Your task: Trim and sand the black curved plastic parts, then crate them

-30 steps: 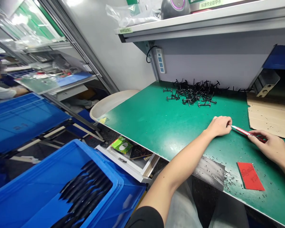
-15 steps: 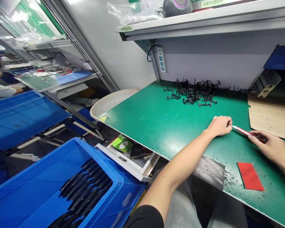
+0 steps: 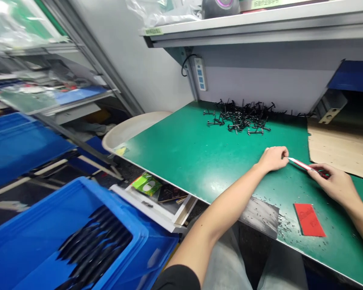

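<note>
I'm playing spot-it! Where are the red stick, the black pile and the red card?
Red stick (image 3: 299,164), head view, middle of shaft.
Black pile (image 3: 240,118), head view, pile's centre.
Red card (image 3: 309,220), head view, card's middle.

We find a glossy green laminate workbench (image 3: 175,161), with matt brown cardboard (image 3: 335,151) on its right and smooth blue plastic crate (image 3: 48,237) beside its front edge.

The right hand (image 3: 335,185) hides one end of the slim red-and-white tool (image 3: 301,164). The lettering on the red card (image 3: 309,219) is too blurred to read, and the black specks (image 3: 290,227) on the surface (image 3: 169,161) are too small to identify. The bottom edge cuts off the near-left blue crate (image 3: 78,213) and its black pieces (image 3: 93,241). The top edge cuts the round grey device (image 3: 220,6) on the shelf (image 3: 230,30), and the far-left shelving (image 3: 48,94) is blurred.
</note>
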The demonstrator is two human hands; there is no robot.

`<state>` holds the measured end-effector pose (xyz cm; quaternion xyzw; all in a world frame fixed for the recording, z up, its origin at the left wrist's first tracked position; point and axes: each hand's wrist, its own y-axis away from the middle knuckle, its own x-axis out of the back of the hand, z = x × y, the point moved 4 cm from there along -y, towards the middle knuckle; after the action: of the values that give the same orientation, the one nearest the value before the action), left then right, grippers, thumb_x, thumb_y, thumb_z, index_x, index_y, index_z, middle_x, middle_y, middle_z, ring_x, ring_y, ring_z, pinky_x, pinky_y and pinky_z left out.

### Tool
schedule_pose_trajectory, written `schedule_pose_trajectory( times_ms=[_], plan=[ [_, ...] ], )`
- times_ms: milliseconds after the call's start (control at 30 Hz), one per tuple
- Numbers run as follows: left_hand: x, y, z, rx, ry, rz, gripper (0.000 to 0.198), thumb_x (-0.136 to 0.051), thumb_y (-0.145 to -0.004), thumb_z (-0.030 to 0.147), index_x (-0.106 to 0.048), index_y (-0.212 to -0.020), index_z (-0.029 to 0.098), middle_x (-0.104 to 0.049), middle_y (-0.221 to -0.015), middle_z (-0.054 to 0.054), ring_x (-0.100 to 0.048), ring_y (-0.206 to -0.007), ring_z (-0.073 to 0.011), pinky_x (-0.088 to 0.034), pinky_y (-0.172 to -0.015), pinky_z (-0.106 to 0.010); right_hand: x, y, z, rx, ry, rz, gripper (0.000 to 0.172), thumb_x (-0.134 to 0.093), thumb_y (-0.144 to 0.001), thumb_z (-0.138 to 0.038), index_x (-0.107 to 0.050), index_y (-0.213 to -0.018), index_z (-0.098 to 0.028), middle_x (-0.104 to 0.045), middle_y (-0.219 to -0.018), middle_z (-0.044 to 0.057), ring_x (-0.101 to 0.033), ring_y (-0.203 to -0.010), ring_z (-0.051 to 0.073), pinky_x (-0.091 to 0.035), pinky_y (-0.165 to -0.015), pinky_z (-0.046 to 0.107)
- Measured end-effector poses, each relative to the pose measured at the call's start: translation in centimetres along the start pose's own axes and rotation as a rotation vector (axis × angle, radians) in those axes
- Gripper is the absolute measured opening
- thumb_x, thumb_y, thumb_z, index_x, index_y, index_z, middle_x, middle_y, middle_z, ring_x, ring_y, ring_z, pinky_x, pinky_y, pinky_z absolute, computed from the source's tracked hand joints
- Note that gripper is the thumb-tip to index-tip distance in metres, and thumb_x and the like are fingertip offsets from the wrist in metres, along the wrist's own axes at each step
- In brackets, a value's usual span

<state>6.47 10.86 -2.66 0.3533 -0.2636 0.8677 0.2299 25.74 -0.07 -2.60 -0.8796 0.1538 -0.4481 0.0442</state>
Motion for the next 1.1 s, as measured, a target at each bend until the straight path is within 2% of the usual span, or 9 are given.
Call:
schedule_pose_trajectory(
  times_ms=[100,300,767,933,1100],
  plan=[
    [-0.1,-0.2,-0.1,-0.010,0.020,0.017,0.009,-0.056,-0.080,0.016,-0.063,-0.084,0.019,-0.070,-0.088,-0.001,-0.062,-0.082,-0.0170,-0.045,-0.076,-0.028,-0.2,-0.1,-0.2,0.054,-0.022,-0.004,0.048,-0.059,-0.078,-0.063,-0.075,-0.100,-0.022,-0.074,-0.096,0.007,-0.066,-0.082,0.025,-0.048,-0.076,0.036],
    [0.0,-0.6,-0.4,-0.006,0.022,0.027,0.009,-0.056,-0.079,0.014,-0.063,-0.082,0.019,-0.070,-0.085,-0.002,-0.060,-0.078,-0.0173,-0.045,-0.074,-0.028,-0.3,-0.3,-0.4,0.095,-0.053,0.007,0.041,-0.059,-0.083,-0.057,-0.074,-0.099,-0.022,-0.074,-0.096,0.006,-0.066,-0.082,0.023,-0.050,-0.080,0.036],
    [0.6,-0.7,0.1,0.014,0.032,0.029,0.009,-0.057,-0.077,0.012,-0.062,-0.077,0.019,-0.065,-0.075,0.000,-0.056,-0.070,-0.0163,-0.044,-0.071,-0.028,0.0,-0.2,-1.6,0.129,-0.068,0.004,0.030,-0.059,-0.087,-0.046,-0.072,-0.100,-0.023,-0.074,-0.098,0.005,-0.066,-0.085,0.023,-0.052,-0.078,0.034],
    [0.8,-0.6,-0.1,0.034,0.012,0.055,0.007,-0.057,-0.077,0.013,-0.061,-0.077,0.019,-0.066,-0.078,-0.001,-0.056,-0.072,-0.0165,-0.044,-0.072,-0.028,0.0,-0.1,-1.4,0.113,-0.067,-0.006,0.032,-0.060,-0.085,-0.047,-0.073,-0.099,-0.022,-0.074,-0.096,0.004,-0.066,-0.083,0.022,-0.051,-0.078,0.034],
    [0.8,-0.4,-0.3,0.062,-0.011,0.067,0.010,-0.054,-0.079,0.014,-0.062,-0.081,0.019,-0.069,-0.083,-0.001,-0.059,-0.076,-0.0167,-0.044,-0.073,-0.028,0.2,0.0,-0.8,0.070,-0.067,-0.005,0.042,-0.059,-0.081,-0.056,-0.074,-0.099,-0.021,-0.074,-0.094,0.006,-0.066,-0.081,0.023,-0.049,-0.074,0.035]
  ],
)
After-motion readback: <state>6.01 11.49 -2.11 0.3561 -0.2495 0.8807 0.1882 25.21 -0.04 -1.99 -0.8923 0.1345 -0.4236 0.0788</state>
